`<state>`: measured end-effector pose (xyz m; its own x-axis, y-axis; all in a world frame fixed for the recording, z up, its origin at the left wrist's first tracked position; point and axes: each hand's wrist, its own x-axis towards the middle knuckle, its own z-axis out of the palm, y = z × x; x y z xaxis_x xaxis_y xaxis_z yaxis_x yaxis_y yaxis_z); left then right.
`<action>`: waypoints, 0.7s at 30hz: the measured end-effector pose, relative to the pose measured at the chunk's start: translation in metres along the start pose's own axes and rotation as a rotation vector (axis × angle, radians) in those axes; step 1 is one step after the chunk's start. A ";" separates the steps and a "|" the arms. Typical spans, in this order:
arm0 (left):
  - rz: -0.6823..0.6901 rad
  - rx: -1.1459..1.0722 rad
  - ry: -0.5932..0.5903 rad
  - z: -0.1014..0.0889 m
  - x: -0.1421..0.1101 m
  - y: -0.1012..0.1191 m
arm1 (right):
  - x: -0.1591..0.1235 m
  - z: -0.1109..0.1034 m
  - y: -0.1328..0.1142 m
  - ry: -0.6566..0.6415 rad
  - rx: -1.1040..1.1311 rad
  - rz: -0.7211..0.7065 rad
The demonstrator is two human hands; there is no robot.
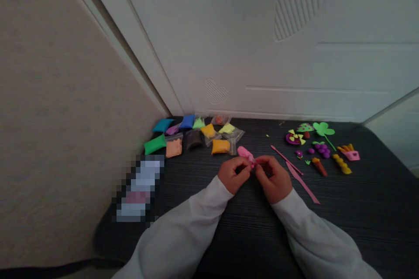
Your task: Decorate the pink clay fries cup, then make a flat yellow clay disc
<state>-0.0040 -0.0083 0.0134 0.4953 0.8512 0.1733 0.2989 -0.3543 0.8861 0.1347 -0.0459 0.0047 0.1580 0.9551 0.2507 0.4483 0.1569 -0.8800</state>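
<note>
A small bag of pink clay [244, 153] is held just above the dark table, near its middle. My left hand [233, 175] has its fingers closed on the near side of the bag. From the right, my right hand [273, 178] pinches the bag's gathered end, the fingertips of both hands nearly meeting. The fingers partly hide the bag's opening. Just right of my right hand lie a thin pink modelling stick [286, 160] and a pink plastic clay knife [303, 183].
Several clay packets, such as a green one [155, 144] and an orange one [221, 146], lie at the back left. A pixelated phone-like object [140, 189] is at left. Finished clay pieces, including a clover [323, 129] and grapes [322, 150], sit at right. A white panel [229, 52] rises behind.
</note>
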 end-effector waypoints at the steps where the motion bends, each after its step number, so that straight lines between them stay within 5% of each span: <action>1: 0.044 0.044 0.006 0.000 -0.001 0.001 | 0.002 0.000 0.002 0.025 0.034 0.029; 5: 0.260 0.379 0.197 0.000 -0.004 0.004 | 0.009 -0.001 0.005 0.091 0.297 0.165; 8: 0.276 0.619 0.203 0.000 -0.004 0.003 | 0.008 -0.001 0.001 -0.033 0.418 0.191; 12: 0.124 0.742 -0.001 -0.007 0.000 0.005 | 0.003 0.000 -0.006 -0.256 0.286 0.061; 17: -0.115 0.987 0.108 -0.037 0.002 0.004 | 0.005 0.000 0.001 -0.129 0.074 0.020; 21: -0.399 1.031 0.045 -0.066 -0.005 -0.011 | 0.008 0.001 0.010 -0.093 0.042 0.084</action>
<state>-0.0634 0.0168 0.0309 0.1884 0.9820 -0.0115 0.9771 -0.1862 0.1027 0.1401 -0.0366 -0.0025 0.1107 0.9842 0.1385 0.3991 0.0836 -0.9131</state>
